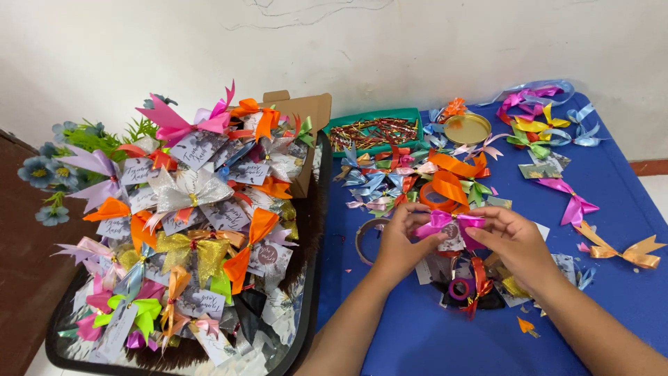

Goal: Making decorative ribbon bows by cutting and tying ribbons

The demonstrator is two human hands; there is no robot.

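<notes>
Blue table (431, 334) against a white wall. Near the middle, the left hand (400, 244) and right hand (511, 240) together hold a pink bow (445, 221) on a small card, fingers of both clamped on it, just above the table. Below it lies a tape roll (458, 288). At left, a black tray (309, 278) is heaped with bows and tags. Farther off, loose ribbons surround a gold lid (467, 128) and a green tray (376, 132).

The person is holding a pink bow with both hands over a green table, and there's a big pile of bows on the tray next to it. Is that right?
Not quite: the table is blue, not green. The head view shows it. The rest holds: the left hand and the right hand both hold the pink bow, and a big pile of bows sits on the black tray beside it.
</notes>
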